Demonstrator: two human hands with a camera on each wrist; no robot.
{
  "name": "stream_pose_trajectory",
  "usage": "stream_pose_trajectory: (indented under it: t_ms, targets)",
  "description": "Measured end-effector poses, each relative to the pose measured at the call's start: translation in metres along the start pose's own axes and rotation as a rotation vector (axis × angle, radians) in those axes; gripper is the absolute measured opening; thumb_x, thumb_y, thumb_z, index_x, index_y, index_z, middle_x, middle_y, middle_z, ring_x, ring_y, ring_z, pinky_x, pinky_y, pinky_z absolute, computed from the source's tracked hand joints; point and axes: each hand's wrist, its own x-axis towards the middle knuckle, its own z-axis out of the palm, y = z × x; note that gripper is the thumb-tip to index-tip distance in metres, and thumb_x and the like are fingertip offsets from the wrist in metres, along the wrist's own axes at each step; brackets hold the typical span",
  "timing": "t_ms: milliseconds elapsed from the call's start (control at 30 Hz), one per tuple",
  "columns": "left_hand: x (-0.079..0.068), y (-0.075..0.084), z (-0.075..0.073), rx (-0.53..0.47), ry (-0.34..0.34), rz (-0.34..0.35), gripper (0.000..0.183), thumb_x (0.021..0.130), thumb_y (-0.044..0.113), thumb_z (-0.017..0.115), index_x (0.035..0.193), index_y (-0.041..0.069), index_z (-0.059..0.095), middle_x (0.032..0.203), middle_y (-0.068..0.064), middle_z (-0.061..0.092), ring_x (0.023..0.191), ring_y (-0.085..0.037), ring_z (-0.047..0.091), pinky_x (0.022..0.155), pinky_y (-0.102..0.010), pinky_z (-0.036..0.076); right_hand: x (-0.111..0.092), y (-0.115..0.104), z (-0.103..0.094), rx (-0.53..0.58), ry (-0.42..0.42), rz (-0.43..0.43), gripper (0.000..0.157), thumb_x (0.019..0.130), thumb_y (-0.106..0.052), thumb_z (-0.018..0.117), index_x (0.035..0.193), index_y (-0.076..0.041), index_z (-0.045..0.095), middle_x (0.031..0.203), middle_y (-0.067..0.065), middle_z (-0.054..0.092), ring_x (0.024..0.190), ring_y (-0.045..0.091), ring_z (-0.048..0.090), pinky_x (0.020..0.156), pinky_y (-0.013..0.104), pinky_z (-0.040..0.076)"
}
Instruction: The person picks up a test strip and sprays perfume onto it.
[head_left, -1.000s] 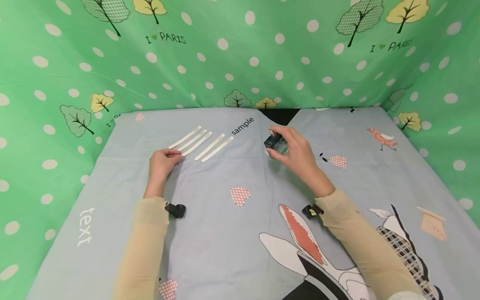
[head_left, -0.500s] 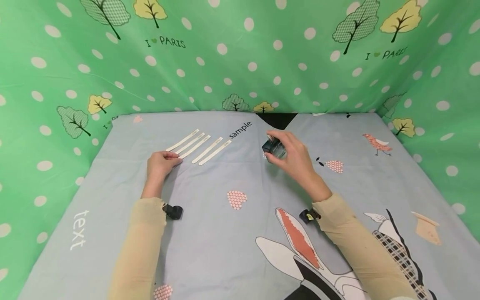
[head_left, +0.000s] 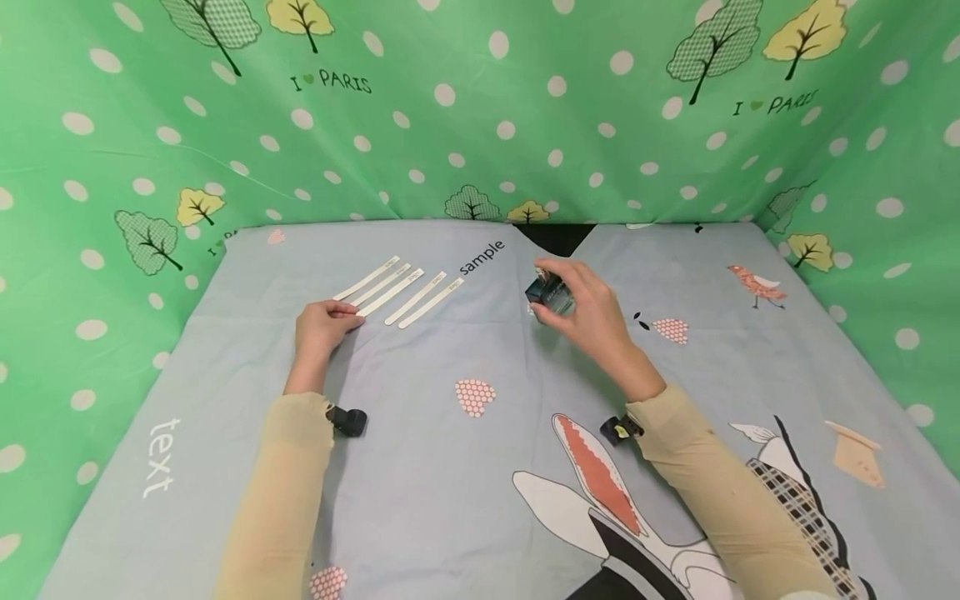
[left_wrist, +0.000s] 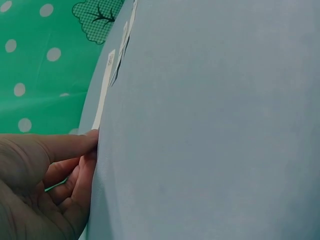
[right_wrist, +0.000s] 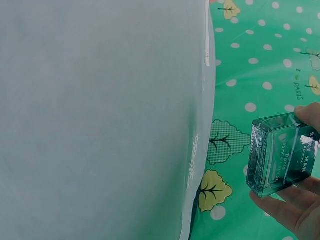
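My left hand (head_left: 321, 335) pinches the lower end of a white perfume test strip (left_wrist: 103, 92) between thumb and fingers, close to the cloth. That end is hidden by the fingertips. More paper strips (head_left: 431, 303) lie side by side at a slant, several in all, with small print at their far ends. To the right, my right hand (head_left: 592, 310) grips a square glass perfume bottle (head_left: 550, 292) between thumb and fingers, above the cloth. In the right wrist view the bottle (right_wrist: 282, 155) is tilted, clear at its base and dark teal towards the hand.
A grey-blue printed cloth (head_left: 420, 467) covers the table, with hearts, a rabbit and lettering as flat prints. Green dotted fabric (head_left: 420, 108) hangs behind and at both sides. Small black wrist cameras (head_left: 348, 421) sit at both cuffs.
The head view has shifted slightly. Both hands keep their hold, the left on the strip and the right on the perfume bottle, with no clear movement over the cloth.
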Motion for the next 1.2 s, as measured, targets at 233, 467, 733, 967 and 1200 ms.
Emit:
stream_pose_trajectory:
  t_ms: [233, 467, 733, 967, 1200]
  targets:
    - [0.0012, 0.0005, 0.0012, -0.031, 0.002, -0.021, 0.023, 0.09, 0.02, 0.074, 0.105, 0.002, 0.072, 0.09, -0.008, 0.069, 0.069, -0.007, 0.054, 0.064, -0.02, 0.042, -0.0004, 0.0004, -0.0012, -0.006, -0.002, 0.004, 0.057, 0.081, -0.02, 0.083, 0.133, -0.017, 0.058, 0.12, 0.014, 0.065, 0.106, 0.031, 0.066, 0.083, 0.049, 0.058]
    - [0.0028, -0.0001, 0.0004, -0.102, -0.023, -0.049, 0.023, 0.092, 0.018, 0.072, 0.107, 0.0, 0.072, 0.094, -0.007, 0.071, 0.067, 0.0, 0.057, 0.061, -0.011, 0.045, 0.0001, 0.0003, -0.0011, -0.007, -0.001, -0.005, 0.057, 0.081, -0.018, 0.083, 0.133, -0.017, 0.059, 0.12, 0.014, 0.065, 0.105, 0.031, 0.066, 0.081, 0.049, 0.058]
    - [0.0041, -0.0008, -0.0004, -0.116, -0.035, -0.062, 0.025, 0.093, 0.019, 0.07, 0.109, -0.001, 0.071, 0.103, -0.013, 0.07, 0.065, 0.003, 0.057, 0.06, -0.009, 0.047, -0.0001, 0.0011, -0.0003, -0.006, 0.007, -0.009, 0.057, 0.081, -0.02, 0.083, 0.133, -0.016, 0.059, 0.12, 0.014, 0.066, 0.105, 0.031, 0.066, 0.08, 0.048, 0.059]
    - [0.0025, 0.0007, -0.0015, -0.126, -0.044, -0.063, 0.028, 0.093, 0.02, 0.07, 0.111, -0.001, 0.07, 0.103, -0.011, 0.068, 0.066, 0.003, 0.057, 0.06, -0.008, 0.047, 0.0002, 0.0002, -0.001, -0.01, 0.006, -0.006, 0.056, 0.081, -0.018, 0.083, 0.133, -0.017, 0.059, 0.12, 0.014, 0.066, 0.105, 0.031, 0.066, 0.081, 0.048, 0.058]
    - [-0.0007, 0.005, -0.0029, -0.143, -0.053, -0.072, 0.028, 0.093, 0.02, 0.069, 0.112, -0.001, 0.07, 0.104, -0.011, 0.067, 0.067, 0.002, 0.058, 0.061, -0.009, 0.05, -0.0001, -0.0002, -0.0016, -0.011, -0.003, 0.008, 0.057, 0.082, -0.02, 0.082, 0.134, -0.018, 0.059, 0.121, 0.013, 0.066, 0.105, 0.031, 0.067, 0.08, 0.048, 0.058]
